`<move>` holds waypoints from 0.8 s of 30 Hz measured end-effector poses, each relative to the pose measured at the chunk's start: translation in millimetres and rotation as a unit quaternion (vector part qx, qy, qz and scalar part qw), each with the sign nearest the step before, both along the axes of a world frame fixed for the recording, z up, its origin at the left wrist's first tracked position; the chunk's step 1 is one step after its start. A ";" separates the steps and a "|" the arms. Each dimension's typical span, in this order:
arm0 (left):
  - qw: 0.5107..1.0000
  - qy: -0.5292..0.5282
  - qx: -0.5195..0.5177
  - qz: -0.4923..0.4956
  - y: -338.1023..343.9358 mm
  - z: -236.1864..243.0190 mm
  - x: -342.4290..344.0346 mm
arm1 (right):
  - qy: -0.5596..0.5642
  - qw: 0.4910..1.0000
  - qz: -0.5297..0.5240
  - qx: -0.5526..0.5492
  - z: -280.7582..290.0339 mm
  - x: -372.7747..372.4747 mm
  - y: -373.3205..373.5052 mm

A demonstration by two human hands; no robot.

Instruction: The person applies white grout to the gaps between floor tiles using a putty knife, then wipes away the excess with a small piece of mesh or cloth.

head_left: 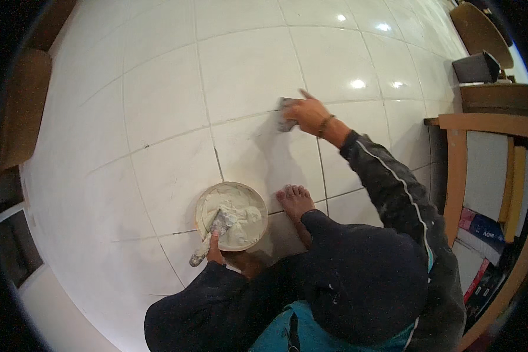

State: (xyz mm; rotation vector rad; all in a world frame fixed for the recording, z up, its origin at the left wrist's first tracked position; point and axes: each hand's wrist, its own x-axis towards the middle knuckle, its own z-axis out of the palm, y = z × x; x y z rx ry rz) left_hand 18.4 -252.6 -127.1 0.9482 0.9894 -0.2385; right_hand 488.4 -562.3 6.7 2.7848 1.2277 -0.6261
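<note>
My left hand grips the near edge of a round, pale bowl, thumb over the rim. Thick off-white paste fills much of the bowl. A paste-smeared putty knife leans in it, its blade in the paste and its handle sticking out over the rim beside my thumb. Farther ahead and to the right, my right hand presses a flat grey spreader near a joint between floor tiles. Slight blur softens this hand, and its curled fingers partly hide the spreader.
Glossy white tiles with thin joints cover the floor, some joints darker. My bare foot rests right of the bowl, below my bent knee. A wooden shelf with boxes stands at the right; brown furniture borders the left.
</note>
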 end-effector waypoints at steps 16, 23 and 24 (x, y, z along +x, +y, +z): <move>0.996 -0.016 -0.070 0.048 1.3 -23.5 -16.6 | -0.015 0.991 -0.108 0.077 -11.7 -64.7 -6.7; 0.992 -0.043 -0.113 0.027 -2.9 23.6 20.5 | -0.106 0.938 -0.321 0.070 7.9 -24.3 -22.4; 0.996 -0.027 -0.068 0.055 -7.3 29.2 24.2 | -0.103 0.939 -0.321 0.065 2.0 -24.8 -11.5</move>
